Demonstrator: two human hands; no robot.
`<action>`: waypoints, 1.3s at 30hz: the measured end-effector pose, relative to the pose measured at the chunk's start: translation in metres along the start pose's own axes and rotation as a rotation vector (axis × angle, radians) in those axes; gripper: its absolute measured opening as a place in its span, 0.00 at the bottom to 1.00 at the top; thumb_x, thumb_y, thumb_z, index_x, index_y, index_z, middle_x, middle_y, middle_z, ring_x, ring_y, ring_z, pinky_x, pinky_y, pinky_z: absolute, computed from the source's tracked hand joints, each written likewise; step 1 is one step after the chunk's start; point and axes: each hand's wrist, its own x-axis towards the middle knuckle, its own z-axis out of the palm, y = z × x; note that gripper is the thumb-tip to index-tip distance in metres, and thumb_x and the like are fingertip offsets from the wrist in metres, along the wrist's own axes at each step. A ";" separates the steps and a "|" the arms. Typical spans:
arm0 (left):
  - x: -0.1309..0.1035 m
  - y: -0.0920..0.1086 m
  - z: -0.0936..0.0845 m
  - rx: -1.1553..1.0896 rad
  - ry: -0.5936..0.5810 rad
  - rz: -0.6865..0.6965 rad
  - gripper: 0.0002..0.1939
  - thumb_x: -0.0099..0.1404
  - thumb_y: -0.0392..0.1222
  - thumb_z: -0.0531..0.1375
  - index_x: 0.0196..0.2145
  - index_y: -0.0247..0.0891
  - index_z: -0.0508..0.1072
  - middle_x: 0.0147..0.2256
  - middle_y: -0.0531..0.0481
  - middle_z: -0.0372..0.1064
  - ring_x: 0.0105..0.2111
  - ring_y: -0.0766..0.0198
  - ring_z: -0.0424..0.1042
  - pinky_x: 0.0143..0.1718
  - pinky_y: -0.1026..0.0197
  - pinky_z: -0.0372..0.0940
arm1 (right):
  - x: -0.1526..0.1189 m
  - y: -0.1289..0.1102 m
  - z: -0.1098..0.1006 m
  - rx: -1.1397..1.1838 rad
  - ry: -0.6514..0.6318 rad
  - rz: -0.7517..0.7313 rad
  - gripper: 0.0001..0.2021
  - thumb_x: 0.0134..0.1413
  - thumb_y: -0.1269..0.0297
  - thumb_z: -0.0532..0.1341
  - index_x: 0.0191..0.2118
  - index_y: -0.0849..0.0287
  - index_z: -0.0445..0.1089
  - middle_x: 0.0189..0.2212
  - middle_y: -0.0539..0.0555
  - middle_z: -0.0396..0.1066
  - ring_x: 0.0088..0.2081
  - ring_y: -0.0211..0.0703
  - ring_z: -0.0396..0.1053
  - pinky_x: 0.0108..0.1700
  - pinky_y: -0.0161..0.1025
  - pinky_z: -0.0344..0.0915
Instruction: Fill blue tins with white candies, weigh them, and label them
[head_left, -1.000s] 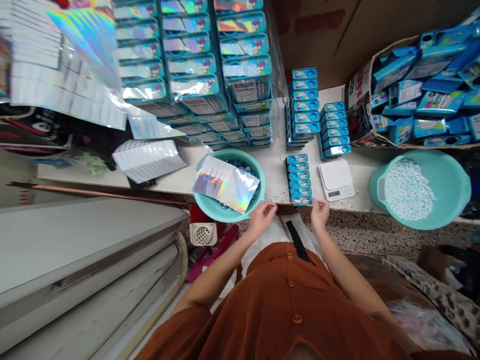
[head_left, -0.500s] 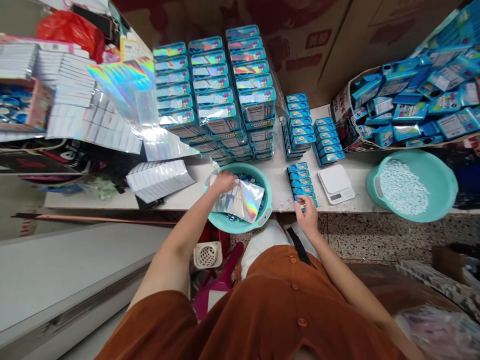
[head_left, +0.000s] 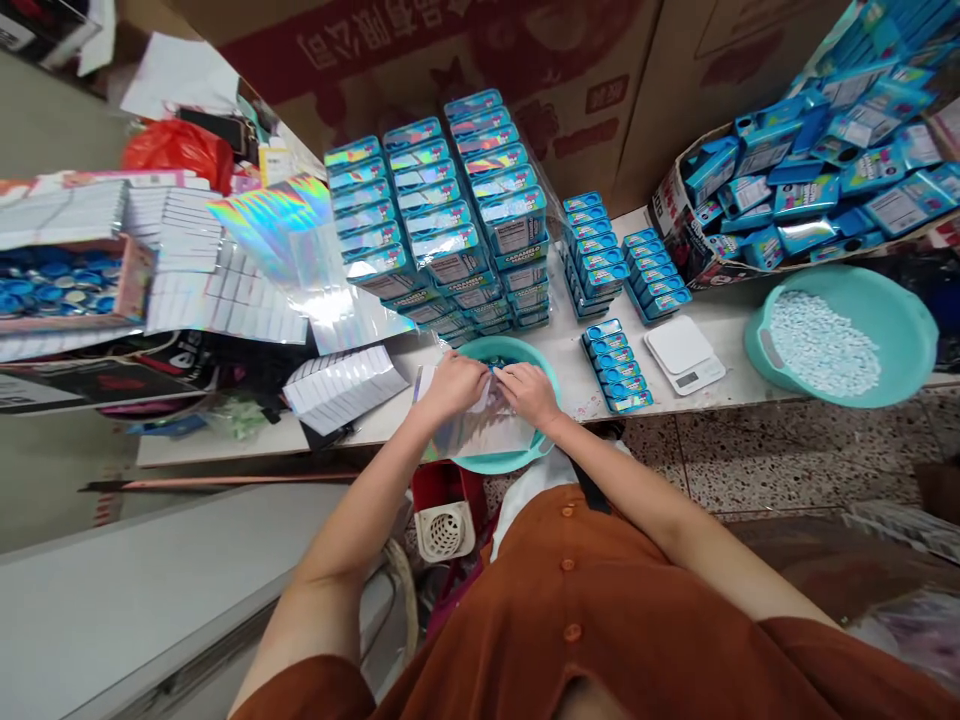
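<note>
Both hands meet over a turquoise basin (head_left: 550,368) at the table's front edge. My left hand (head_left: 459,384) is closed on the upper edge of a shiny sticker sheet (head_left: 480,434), which lies tilted across the basin. My right hand (head_left: 529,394) pinches at the same edge, its fingertips close to those of the left; any small piece between them is hidden. Small dark-blue items show in the basin behind the fingers. Right of the basin stands a short row of blue tins (head_left: 616,366) with printed lids, beside a white digital scale (head_left: 684,354).
Tall stacks of blue boxes (head_left: 450,240) stand behind the basin, and smaller rows of tins (head_left: 596,250) to their right. Another basin (head_left: 911,310) holds white pellets. A carton (head_left: 675,235) overflows with blue packages. Folded white label sheets (head_left: 345,390) lie left.
My right hand has left the front row of tins and come over the basin to the sheet. The sheet has been drawn nearer and lower. The camera view has shifted.
</note>
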 end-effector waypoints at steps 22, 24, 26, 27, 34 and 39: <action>0.024 -0.005 0.011 -0.098 -0.051 -0.024 0.20 0.67 0.44 0.45 0.32 0.40 0.75 0.34 0.45 0.76 0.36 0.55 0.71 0.42 0.53 0.54 | 0.000 0.010 -0.008 0.111 0.051 0.133 0.09 0.61 0.64 0.53 0.37 0.56 0.70 0.37 0.55 0.72 0.43 0.45 0.66 0.47 0.41 0.60; 0.030 -0.008 0.017 -0.058 -0.019 -0.051 0.20 0.67 0.45 0.45 0.32 0.39 0.75 0.34 0.43 0.76 0.37 0.53 0.71 0.43 0.51 0.54 | -0.009 0.012 -0.017 0.121 0.023 0.084 0.09 0.62 0.63 0.53 0.36 0.57 0.70 0.36 0.55 0.72 0.42 0.45 0.66 0.47 0.41 0.60; 0.037 -0.015 0.025 -0.010 0.019 -0.079 0.20 0.67 0.45 0.45 0.33 0.39 0.75 0.35 0.40 0.74 0.39 0.50 0.70 0.44 0.48 0.53 | -0.023 0.014 -0.031 0.156 0.009 0.065 0.10 0.62 0.63 0.52 0.36 0.57 0.69 0.35 0.55 0.72 0.41 0.44 0.66 0.47 0.40 0.61; 0.041 -0.020 0.031 0.009 0.030 -0.090 0.20 0.67 0.45 0.45 0.34 0.39 0.75 0.35 0.40 0.74 0.40 0.49 0.69 0.45 0.47 0.53 | -0.032 0.015 -0.040 0.183 0.019 0.082 0.10 0.62 0.64 0.52 0.35 0.57 0.69 0.35 0.54 0.72 0.41 0.43 0.66 0.47 0.40 0.61; 0.048 -0.017 0.060 -0.132 0.270 -0.227 0.20 0.64 0.45 0.53 0.52 0.37 0.67 0.53 0.35 0.62 0.55 0.42 0.57 0.55 0.42 0.48 | -0.105 0.056 -0.096 0.330 0.229 0.617 0.09 0.55 0.60 0.56 0.30 0.58 0.69 0.29 0.52 0.70 0.33 0.41 0.67 0.39 0.37 0.63; 0.041 0.068 0.075 -0.663 0.412 -0.165 0.16 0.64 0.46 0.54 0.48 0.40 0.69 0.46 0.42 0.68 0.50 0.51 0.63 0.55 0.50 0.55 | -0.135 0.085 -0.113 0.534 0.345 0.917 0.12 0.48 0.55 0.60 0.29 0.60 0.69 0.26 0.51 0.70 0.29 0.40 0.67 0.37 0.37 0.64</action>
